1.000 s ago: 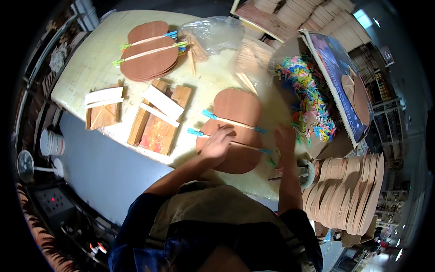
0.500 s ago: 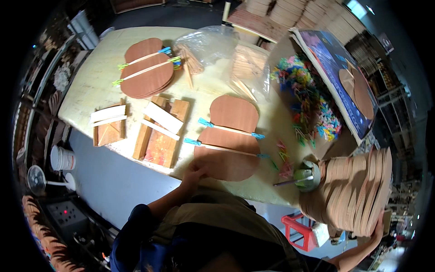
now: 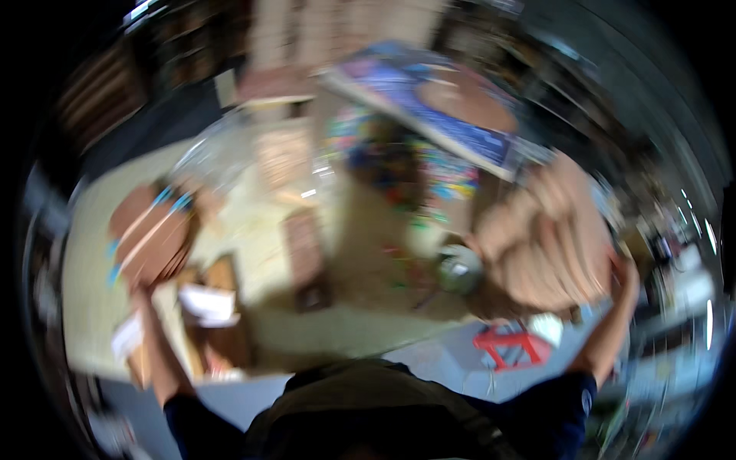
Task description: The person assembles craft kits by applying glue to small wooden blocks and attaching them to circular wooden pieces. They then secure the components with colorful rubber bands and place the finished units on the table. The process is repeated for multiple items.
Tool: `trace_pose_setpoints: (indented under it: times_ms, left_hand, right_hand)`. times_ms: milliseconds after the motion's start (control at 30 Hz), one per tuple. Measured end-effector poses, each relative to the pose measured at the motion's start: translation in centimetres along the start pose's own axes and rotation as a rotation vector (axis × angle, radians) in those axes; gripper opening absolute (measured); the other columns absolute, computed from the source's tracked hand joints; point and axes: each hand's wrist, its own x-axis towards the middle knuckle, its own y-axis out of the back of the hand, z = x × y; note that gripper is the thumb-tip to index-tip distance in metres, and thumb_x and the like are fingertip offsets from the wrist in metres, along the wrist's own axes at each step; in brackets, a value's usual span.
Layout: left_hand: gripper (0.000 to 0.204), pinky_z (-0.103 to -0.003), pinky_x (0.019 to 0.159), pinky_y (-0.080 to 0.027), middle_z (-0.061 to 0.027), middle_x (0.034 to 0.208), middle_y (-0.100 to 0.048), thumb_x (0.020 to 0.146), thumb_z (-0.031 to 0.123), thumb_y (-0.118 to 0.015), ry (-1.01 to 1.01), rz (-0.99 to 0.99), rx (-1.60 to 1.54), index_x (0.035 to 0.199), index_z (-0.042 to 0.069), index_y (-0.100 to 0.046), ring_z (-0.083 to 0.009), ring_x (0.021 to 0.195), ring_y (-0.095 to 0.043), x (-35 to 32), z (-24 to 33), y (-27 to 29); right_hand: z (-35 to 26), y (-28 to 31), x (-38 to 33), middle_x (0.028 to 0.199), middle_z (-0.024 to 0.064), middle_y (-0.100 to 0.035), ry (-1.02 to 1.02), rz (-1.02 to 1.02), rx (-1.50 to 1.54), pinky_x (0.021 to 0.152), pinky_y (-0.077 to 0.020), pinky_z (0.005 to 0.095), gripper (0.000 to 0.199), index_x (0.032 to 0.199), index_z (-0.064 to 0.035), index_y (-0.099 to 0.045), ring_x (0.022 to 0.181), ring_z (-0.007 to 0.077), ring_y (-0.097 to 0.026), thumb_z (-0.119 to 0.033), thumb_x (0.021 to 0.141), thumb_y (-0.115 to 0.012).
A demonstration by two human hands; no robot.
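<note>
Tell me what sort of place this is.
Probably a craft or woodworking workshop, though the picture is blurred. A pale worktable holds round brown wooden discs, and the right hand reaches a tall stack of similar brown wooden boards.

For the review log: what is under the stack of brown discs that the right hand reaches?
Below the stack of brown discs a red stool shows on the grey floor. The right hand touches the stack; its support is blurred.

One stack of brown discs (image 3: 544, 238); one red stool (image 3: 510, 345); two hands
</note>
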Motion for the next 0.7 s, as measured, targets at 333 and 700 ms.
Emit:
trace_pose_setpoints:
  times_ms: [333, 700]
  left_hand:
    - [0.061, -0.045, 0.078, -0.050, -0.0220, 0.105, -0.064, 0.080, 0.045, -0.068, -0.864, 0.619, 0.872, 0.112, -0.005, -0.059, -0.0347, 0.093, -0.063, -4.8, 0.1, -9.1]
    - [0.062, -0.049, 0.106, -0.029, -0.0134, 0.137, -0.042, 0.075, 0.020, -0.069, -1.411, -1.411, -0.063, 0.131, 0.005, -0.046, -0.0349, 0.130, -0.035, -51.7, 25.3, -37.4]
  right_hand:
    - [-3.6, -0.7, -6.2, 0.082, 0.0138, -0.067, -0.030, 0.134, 0.085, 0.061, -0.0488, 0.0394, 0.065, 0.088, 0.0064, -0.068, 0.069, 0.0234, -0.064, -0.049, 0.058, -0.086]
    - [0.6, -0.4, -2.0, 0.081, 0.0092, -0.063, 0.116, 0.289, -0.180, 0.061, -0.0483, 0.0344, 0.058, 0.099, 0.0040, -0.061, 0.068, 0.0185, -0.059, -0.041, 0.068, -0.082]
